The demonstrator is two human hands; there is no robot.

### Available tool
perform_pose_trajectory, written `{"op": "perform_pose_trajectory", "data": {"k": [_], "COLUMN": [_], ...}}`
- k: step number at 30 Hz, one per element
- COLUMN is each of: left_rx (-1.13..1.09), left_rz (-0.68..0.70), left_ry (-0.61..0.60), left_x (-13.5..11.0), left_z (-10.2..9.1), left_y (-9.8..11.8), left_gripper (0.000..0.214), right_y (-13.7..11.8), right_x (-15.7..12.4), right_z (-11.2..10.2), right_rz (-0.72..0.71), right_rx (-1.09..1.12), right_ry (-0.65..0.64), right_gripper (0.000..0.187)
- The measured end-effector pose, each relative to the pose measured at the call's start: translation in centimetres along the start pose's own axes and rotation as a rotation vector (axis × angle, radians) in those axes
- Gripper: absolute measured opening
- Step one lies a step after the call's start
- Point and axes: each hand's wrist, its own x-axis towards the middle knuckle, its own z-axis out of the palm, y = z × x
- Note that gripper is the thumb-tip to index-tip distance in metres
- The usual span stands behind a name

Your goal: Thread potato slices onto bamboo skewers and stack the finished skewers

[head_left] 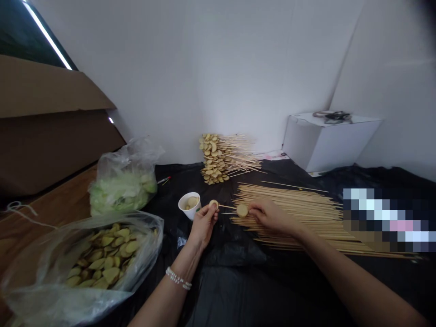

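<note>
Beside left hand point(203, 222), green-marked cup point(190, 215)

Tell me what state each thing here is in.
Left hand: pinching a slice
Right hand: pinching another slice
Slice bag: open, slices inside
Cup: upright, slices inside
Loose sticks: bare, piled
Filled skewers: stacked
White box: looks closed
Greens bag: tied or not, unclear
</note>
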Motion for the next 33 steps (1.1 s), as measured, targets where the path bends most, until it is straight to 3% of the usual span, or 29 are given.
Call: {"op": "perform_pose_trajectory", "data": {"k": [5, 11, 18, 28, 33], "left_rx": [0.002, 0.010, 0.006, 0.003, 0.006], "left_rz": [-0.005, -0.014, 0.000, -0.003, 0.019], "left_ry": [0.011, 0.004, 0.032, 0.003, -0.007], "left_x": [0.1, 0.3, 0.4, -0.1, -0.1], "left_z": [0.0, -0.2, 0.0, 0.5, 0.4], "left_y": [0.0, -0.1, -0.1, 0.7, 0.6], "left_gripper": [0.037, 0.037, 0.039, 0.039, 0.036], "right_y": [-0.1, -0.3, -0.7, -0.8, -1.0], "right_x": [0.1, 0.0, 0.0, -0.1, -0.1], "right_z": [0.2, -0.1, 0.4, 0.1, 0.8], "right_rz": [-0.007, -0.010, 0.008, -0.043, -0.030], "right_rx": [-0.053, 0.024, -0.073, 0.005, -0.044], "right_ry": [0.085, -0.001, 0.111, 0.029, 0.081], "right_gripper": [0.023, 0.024, 0.021, 0.022, 0.023]}}
